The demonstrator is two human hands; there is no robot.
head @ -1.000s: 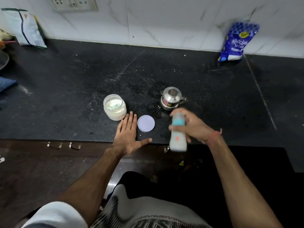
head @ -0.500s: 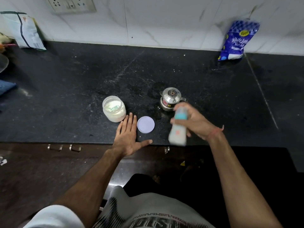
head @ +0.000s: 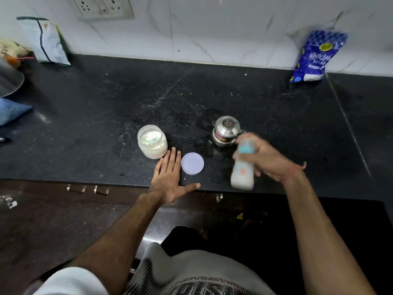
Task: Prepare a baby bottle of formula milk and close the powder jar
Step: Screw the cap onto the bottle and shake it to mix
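Just 1 view, worn on the head, angled forward and steeply down over the black speckled stone countertop (head: 106,116). Wide-angle, with bowed edges. Close to the near counter edge, both forearms and the torso filling the bottom. Reaching as far as the white marble-tiled wall (head: 212,28) across the top. No 2nd view to overlap.

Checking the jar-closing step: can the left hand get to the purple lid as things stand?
Probably yes. The left hand lies flat on the counter right beside the purple lid, holding nothing, with nothing between them; the right hand holds the baby bottle clear of it.
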